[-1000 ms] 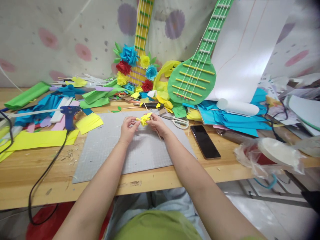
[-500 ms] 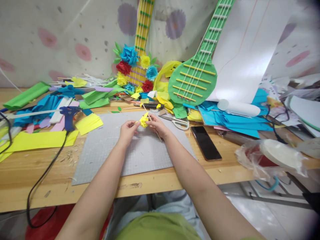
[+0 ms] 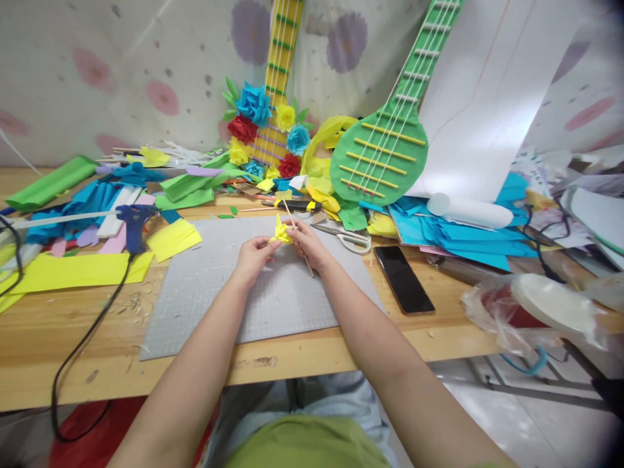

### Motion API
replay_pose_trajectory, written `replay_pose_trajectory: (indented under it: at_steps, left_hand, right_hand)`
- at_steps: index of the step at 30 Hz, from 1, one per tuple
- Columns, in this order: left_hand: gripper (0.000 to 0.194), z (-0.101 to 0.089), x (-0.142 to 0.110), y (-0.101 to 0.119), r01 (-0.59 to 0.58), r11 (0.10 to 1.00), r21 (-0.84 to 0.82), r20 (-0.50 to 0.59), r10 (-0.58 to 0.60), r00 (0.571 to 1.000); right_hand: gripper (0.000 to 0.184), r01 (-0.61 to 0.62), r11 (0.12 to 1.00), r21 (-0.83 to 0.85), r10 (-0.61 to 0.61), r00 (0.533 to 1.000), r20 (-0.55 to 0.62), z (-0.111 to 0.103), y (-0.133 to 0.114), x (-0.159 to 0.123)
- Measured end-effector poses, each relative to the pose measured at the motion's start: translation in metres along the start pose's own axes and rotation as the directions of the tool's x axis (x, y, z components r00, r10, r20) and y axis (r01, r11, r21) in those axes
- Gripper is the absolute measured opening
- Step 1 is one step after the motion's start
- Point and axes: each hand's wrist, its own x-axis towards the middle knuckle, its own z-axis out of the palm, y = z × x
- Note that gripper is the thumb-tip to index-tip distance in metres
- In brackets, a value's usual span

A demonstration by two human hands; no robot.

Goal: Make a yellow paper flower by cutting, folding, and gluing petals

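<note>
Over the far part of a grey cutting mat point(image 3: 205, 305), both hands meet at a small yellow paper flower point(image 3: 281, 232). My left hand point(image 3: 254, 259) is closed, pinching the flower's lower left edge between thumb and fingers. On the other side, my right hand point(image 3: 307, 244) grips the flower's right side and also has a thin wooden stick point(image 3: 287, 208) slanting through its fingers. The stick's top end rises above the flower and its lower end shows below the palm. Fingers hide part of the flower.
A blue hot glue gun point(image 3: 135, 227) and yellow paper strips point(image 3: 82, 272) lie left. Behind are scissors point(image 3: 348, 239) and a utility knife point(image 3: 297, 205). A phone point(image 3: 403, 279) lies right. Two instrument models stand behind, one green point(image 3: 380, 156), one yellow point(image 3: 279, 71) with paper flowers.
The yellow flower has turned slightly in my fingers, and a petal now points upward. The stick has shifted a little with my right hand. Both hands keep their hold.
</note>
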Motion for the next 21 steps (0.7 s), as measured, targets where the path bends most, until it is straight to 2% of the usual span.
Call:
replay_pose_trajectory:
  at_steps: [2, 5, 7, 8, 10, 11, 13, 16, 18, 21]
  left_hand:
    - [0.039, 0.001, 0.0, 0.0, 0.014, 1.0, -0.016, -0.026, -0.014, 1.0]
    - [0.037, 0.002, 0.002, 0.001, 0.038, 0.994, -0.101, -0.118, -0.05, 0.992]
    - [0.035, 0.001, 0.003, 0.002, 0.042, 0.983, -0.18, -0.171, -0.074, 0.982]
    - [0.034, 0.0, 0.004, 0.003, 0.04, 0.975, -0.218, -0.186, -0.082, 0.979]
    - [0.03, -0.003, 0.004, 0.005, 0.036, 0.956, -0.292, -0.189, -0.095, 0.977]
    - [0.028, -0.004, 0.004, 0.006, 0.037, 0.943, -0.33, -0.18, -0.101, 0.978]
    - [0.026, -0.006, 0.003, 0.01, 0.04, 0.912, -0.407, -0.143, -0.107, 0.984]
    - [0.023, -0.007, 0.002, 0.015, 0.067, 0.876, -0.478, -0.061, -0.109, 0.992]
    - [0.016, -0.008, 0.001, 0.016, 0.092, 0.856, -0.509, -0.01, -0.113, 0.994]
    - [0.007, -0.008, 0.001, 0.016, 0.151, 0.819, -0.553, 0.059, -0.142, 0.988]
  right_hand:
    - [0.04, 0.005, 1.0, -0.024, -0.006, 1.0, -0.023, 0.001, 0.002, 0.002]
    - [0.038, 0.049, 0.992, -0.112, -0.067, 0.985, -0.16, -0.002, 0.001, 0.004]
    - [0.037, 0.122, 0.962, -0.244, -0.184, 0.95, -0.252, -0.005, -0.004, 0.0]
    - [0.036, 0.165, 0.928, -0.333, -0.259, 0.931, -0.259, -0.006, -0.007, -0.003]
    - [0.033, 0.261, 0.808, -0.528, -0.4, 0.901, -0.167, -0.005, -0.014, -0.011]
    - [0.03, 0.284, 0.74, -0.609, -0.412, 0.908, -0.078, -0.003, -0.016, -0.015]
    - [0.026, 0.274, 0.611, -0.743, -0.347, 0.936, 0.059, 0.004, -0.018, -0.021]
    - [0.024, 0.203, 0.448, -0.871, -0.23, 0.967, 0.107, 0.016, -0.013, -0.024]
    - [0.027, 0.152, 0.394, -0.906, -0.181, 0.98, 0.085, 0.02, -0.01, -0.022]
    - [0.031, 0.077, 0.374, -0.924, -0.128, 0.991, 0.031, 0.019, -0.009, -0.018]
